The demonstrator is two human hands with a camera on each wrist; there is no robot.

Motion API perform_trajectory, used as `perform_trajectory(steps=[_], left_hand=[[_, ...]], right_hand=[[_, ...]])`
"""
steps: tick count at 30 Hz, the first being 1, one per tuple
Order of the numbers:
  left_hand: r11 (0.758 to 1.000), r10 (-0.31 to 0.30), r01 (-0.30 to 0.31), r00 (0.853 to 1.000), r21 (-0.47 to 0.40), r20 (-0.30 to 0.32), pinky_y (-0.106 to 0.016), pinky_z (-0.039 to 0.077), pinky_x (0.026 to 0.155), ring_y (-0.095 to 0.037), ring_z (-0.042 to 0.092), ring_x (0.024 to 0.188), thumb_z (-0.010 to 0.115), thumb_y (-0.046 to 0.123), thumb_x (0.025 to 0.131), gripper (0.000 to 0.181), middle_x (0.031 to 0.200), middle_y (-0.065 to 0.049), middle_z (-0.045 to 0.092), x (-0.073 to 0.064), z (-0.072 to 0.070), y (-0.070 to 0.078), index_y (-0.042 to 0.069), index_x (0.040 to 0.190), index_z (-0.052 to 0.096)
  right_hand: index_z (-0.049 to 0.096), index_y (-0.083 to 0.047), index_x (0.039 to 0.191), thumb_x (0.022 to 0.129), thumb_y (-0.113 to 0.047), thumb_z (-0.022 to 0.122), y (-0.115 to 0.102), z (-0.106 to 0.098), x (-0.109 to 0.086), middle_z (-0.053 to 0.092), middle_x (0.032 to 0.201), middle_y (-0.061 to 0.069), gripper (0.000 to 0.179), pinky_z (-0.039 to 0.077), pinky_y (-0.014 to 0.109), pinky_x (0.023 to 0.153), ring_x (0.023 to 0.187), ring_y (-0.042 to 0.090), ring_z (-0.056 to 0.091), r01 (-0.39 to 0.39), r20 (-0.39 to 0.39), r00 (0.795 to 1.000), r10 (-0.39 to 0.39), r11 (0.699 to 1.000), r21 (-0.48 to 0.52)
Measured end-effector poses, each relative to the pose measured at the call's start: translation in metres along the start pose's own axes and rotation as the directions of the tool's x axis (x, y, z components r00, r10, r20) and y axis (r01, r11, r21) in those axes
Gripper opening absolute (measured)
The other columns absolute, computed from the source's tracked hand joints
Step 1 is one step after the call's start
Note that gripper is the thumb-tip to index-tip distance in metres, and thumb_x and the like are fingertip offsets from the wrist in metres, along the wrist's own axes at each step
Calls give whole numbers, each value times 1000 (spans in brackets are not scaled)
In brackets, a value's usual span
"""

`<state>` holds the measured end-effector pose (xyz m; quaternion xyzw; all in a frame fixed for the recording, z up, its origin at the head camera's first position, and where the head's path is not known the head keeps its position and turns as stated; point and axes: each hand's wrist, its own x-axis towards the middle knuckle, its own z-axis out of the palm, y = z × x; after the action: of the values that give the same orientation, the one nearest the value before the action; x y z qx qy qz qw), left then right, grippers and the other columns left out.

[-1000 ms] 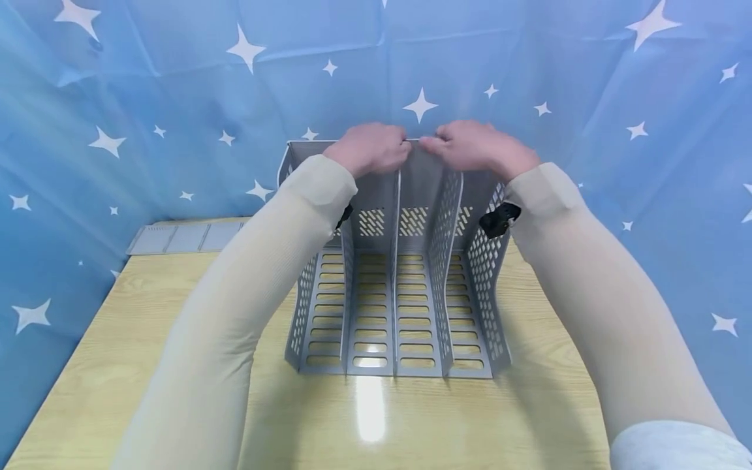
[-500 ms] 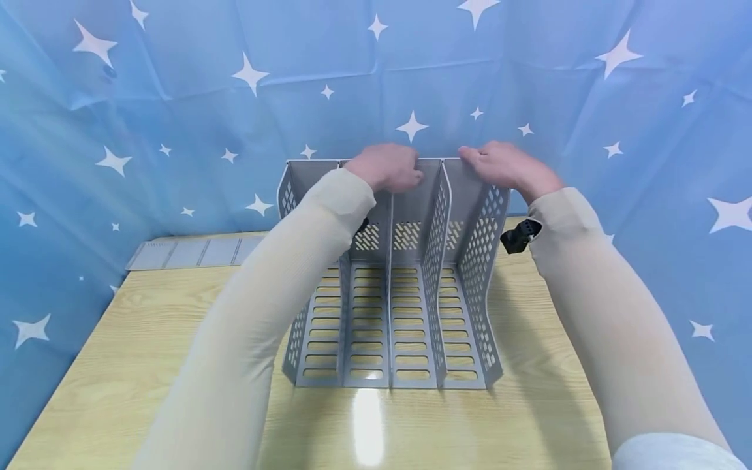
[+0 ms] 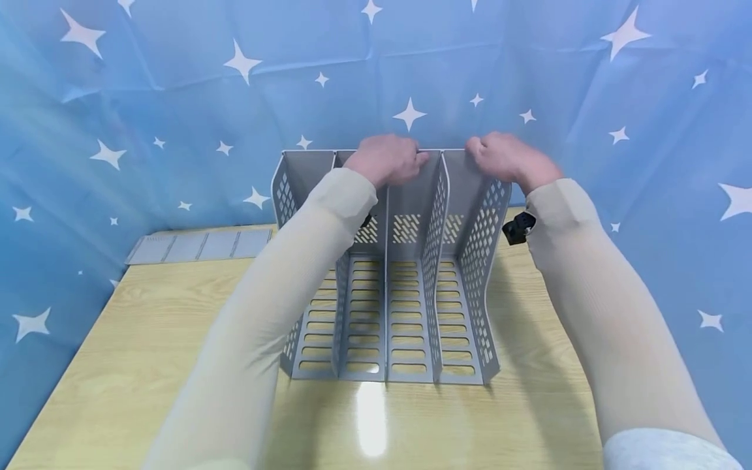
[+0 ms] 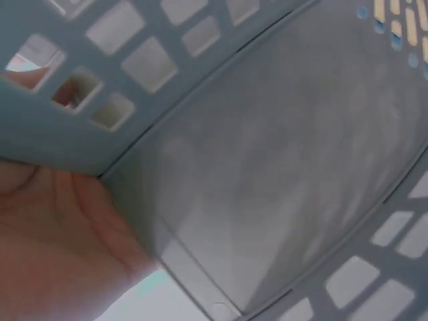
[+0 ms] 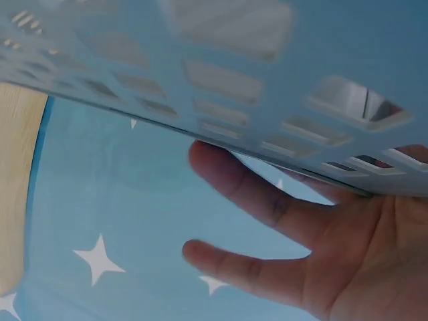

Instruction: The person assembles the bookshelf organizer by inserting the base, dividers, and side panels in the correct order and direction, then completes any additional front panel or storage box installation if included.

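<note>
A grey upright file rack (image 3: 408, 196) with several slots and perforated dividers stands on the table, its slots facing me. My left hand (image 3: 388, 158) holds the top edge of its back panel near the middle divider. In the left wrist view, that palm lies against the rack's corner, and skin shows through the divider's holes. At the top right corner, my right hand (image 3: 510, 158) grips the rim. From the right wrist, two fingers (image 5: 251, 190) reach along the outside of the perforated side panel (image 5: 221, 80). The other fingertips are hidden.
A flat grey panel strip (image 3: 217, 245) lies at the table's back left. The light wooden table (image 3: 147, 346) extends in front of and beside the rack. A blue star-patterned curtain (image 3: 176, 111) hangs close behind and at both sides.
My right hand has slid right along the top edge, from beside the left hand to the right corner. The left hand has shifted slightly right. The head view has moved a little.
</note>
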<state>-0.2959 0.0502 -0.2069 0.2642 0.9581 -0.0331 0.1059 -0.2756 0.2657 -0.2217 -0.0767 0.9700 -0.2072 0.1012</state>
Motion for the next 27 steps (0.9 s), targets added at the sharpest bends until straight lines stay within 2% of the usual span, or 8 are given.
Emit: perform_trajectory(steps=[3,9,13,16,18,22,25,27], left_hand=[[1000,-3,2,1000,12,14,-50,44,111,-26,47,141,18,41,113,54,158,-8,47,-4,-2,-1,15,148,50],[998,51,-50,998,-24,28,-49,35,120,-27,38,150,18,41,113,57,164,-7,39,-5,-6,-6,13,158,40],[983,123,-108,988,-149,93,-41,17,128,-24,19,158,15,47,112,63,171,-4,22,-9,-14,-17,14,166,23],[974,82,-57,991,-221,109,-42,10,129,-25,13,159,11,54,110,68,173,-5,15,-22,-22,-38,17,167,17],[972,6,19,994,-235,105,-47,9,129,-29,12,159,9,57,109,71,173,-8,14,-34,-25,-61,16,167,14],[961,-110,132,989,-243,103,-55,11,127,-39,14,157,9,56,109,75,171,-18,14,-53,-17,-111,7,166,11],[949,-141,166,984,-269,110,-57,14,126,-42,16,156,9,56,108,77,170,-20,16,-57,-4,-135,4,165,13],[942,-150,172,984,-287,100,-57,16,126,-41,18,156,8,56,108,78,170,-19,19,-56,3,-140,4,165,16]], right_hand=[[52,8,119,106,-41,5,-4,-2,-1,49,131,31,70,38,58,100,110,41,48,8,12,1000,-8,1000,-15],[41,10,150,106,-45,4,-6,-2,-2,42,150,33,80,32,62,113,128,46,45,-13,-2,1000,13,999,-38],[33,8,156,106,-49,4,-1,-1,0,33,159,33,81,28,63,117,140,49,38,-30,-24,999,29,998,-47],[35,7,156,107,-51,8,5,-3,2,32,159,35,80,27,66,116,140,52,37,-35,-46,998,33,999,-35],[43,7,151,108,-50,12,9,-4,2,37,155,36,78,30,67,114,137,54,41,-24,-73,997,21,999,-34],[59,8,130,109,-46,18,12,-7,0,47,145,36,71,35,67,109,128,52,48,12,-122,992,-20,998,-65],[58,6,138,110,-47,17,5,-6,-2,45,150,35,73,30,66,115,137,53,43,42,-109,993,-53,994,-106],[46,4,151,110,-50,17,-8,-2,-1,39,156,33,74,24,64,120,145,53,34,83,-76,993,-92,989,-121]])
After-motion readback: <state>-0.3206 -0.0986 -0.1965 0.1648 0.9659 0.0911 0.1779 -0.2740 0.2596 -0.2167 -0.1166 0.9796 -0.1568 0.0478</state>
